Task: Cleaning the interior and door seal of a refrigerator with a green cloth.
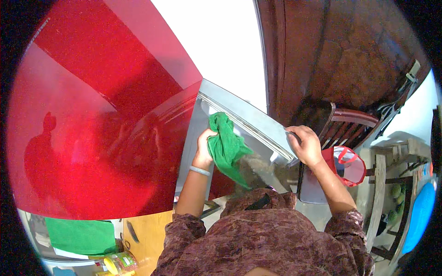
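A crumpled green cloth (pixel 226 145) is held in my left hand (pixel 206 146), which wears a pale bangle at the wrist. The cloth hangs down in front of a pale grey cabinet or refrigerator door (pixel 241 103), by the grooved seal along its inner edge. My right hand (pixel 305 145) grips the right end of that door edge, thumb on the near side and fingers over the far side. To the left rises a large glossy red panel (pixel 131 145) that meets the grey edge and shows reflections. What lies behind the cloth is hidden.
A wooden chair (pixel 352 119) and a red-rimmed bag (pixel 348 167) are at the right, near wooden benches (pixel 376 193) and a blue object (pixel 419 217). At lower left are a green cloth (pixel 83 236), a yellow-lidded jar (pixel 121 264) and a wooden tabletop (pixel 148 234).
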Available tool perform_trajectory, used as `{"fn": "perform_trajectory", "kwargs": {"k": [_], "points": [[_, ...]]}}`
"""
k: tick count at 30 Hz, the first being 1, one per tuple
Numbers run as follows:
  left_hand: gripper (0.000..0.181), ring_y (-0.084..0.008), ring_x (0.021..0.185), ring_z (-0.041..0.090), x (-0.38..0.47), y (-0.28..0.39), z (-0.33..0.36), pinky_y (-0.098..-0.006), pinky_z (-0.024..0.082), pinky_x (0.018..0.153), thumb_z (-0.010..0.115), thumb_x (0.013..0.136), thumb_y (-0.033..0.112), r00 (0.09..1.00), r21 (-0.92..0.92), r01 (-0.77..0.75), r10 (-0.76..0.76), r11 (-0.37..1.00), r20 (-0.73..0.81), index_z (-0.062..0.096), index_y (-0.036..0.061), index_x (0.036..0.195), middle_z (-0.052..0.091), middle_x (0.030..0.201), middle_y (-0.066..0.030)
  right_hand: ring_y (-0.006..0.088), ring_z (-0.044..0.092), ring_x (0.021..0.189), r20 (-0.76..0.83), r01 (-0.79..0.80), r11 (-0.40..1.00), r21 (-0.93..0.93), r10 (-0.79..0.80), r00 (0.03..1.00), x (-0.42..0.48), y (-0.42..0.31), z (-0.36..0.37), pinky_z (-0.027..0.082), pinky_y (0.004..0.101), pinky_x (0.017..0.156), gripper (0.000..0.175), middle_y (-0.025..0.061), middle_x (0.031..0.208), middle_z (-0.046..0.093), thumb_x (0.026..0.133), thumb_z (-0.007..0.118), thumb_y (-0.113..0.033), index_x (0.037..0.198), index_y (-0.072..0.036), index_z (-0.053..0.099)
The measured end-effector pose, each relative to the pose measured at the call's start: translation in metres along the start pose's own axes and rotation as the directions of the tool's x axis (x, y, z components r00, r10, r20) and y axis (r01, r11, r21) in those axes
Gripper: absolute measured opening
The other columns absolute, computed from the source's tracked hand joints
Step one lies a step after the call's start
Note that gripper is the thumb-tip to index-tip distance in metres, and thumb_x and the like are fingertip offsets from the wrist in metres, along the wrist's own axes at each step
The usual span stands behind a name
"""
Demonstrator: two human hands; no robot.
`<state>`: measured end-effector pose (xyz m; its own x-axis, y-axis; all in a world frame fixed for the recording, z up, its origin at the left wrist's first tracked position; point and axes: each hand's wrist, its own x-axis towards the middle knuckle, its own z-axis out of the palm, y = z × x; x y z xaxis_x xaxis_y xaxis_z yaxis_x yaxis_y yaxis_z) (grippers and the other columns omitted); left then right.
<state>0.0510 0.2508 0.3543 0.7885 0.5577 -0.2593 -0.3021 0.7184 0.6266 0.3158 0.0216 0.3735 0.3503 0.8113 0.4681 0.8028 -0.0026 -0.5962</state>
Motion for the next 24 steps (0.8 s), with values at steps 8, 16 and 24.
{"fn": "perform_trajectory", "kwargs": {"k": [8, 16, 24], "points": [[0.049, -0.0331, 0.094, 0.067, -0.009, -0.001, -0.004, -0.0477, 0.055, 0.087, 0.047, 0.082, 0.028, 0.998, -0.084, -0.022, 0.026, 0.996, 0.052, 0.06, 0.0014, 0.121, 0.068, 0.11, -0.0163, 0.035, 0.064, 0.091, -0.004, -0.012, 1.0, 0.007, 0.012, 1.0, 0.0, -0.002, 0.001, 0.051, 0.0439, 0.084, 0.02, 0.0145, 0.092, 0.068, 0.085, 0.065, -0.015, 0.103, -0.008, 0.069], [0.03, -0.0271, 0.091, 0.068, -0.003, 0.009, 0.007, -0.04, 0.056, 0.08, 0.062, 0.089, 0.017, 0.937, 0.276, -0.194, 0.261, 0.941, -0.232, 0.064, 0.0002, 0.113, 0.069, 0.103, -0.0128, 0.0348, 0.064, 0.09, -0.014, -0.006, 1.0, 0.006, 0.006, 1.0, -0.002, 0.001, 0.001, 0.05, 0.0439, 0.084, 0.02, 0.0147, 0.091, 0.068, 0.085, 0.065, -0.015, 0.103, -0.008, 0.069], [0.025, -0.0271, 0.085, 0.066, 0.021, -0.001, 0.046, -0.0396, 0.053, 0.072, 0.073, 0.074, 0.019, 0.432, 0.913, -0.052, 0.815, -0.405, 0.387, 0.073, 0.0113, 0.098, 0.064, 0.1, -0.0071, 0.0341, 0.065, 0.091, -0.016, -0.008, 1.0, 0.007, 0.009, 1.0, -0.003, 0.003, 0.001, 0.051, 0.0438, 0.085, 0.02, 0.0142, 0.092, 0.069, 0.085, 0.065, -0.015, 0.102, -0.008, 0.07]]}}
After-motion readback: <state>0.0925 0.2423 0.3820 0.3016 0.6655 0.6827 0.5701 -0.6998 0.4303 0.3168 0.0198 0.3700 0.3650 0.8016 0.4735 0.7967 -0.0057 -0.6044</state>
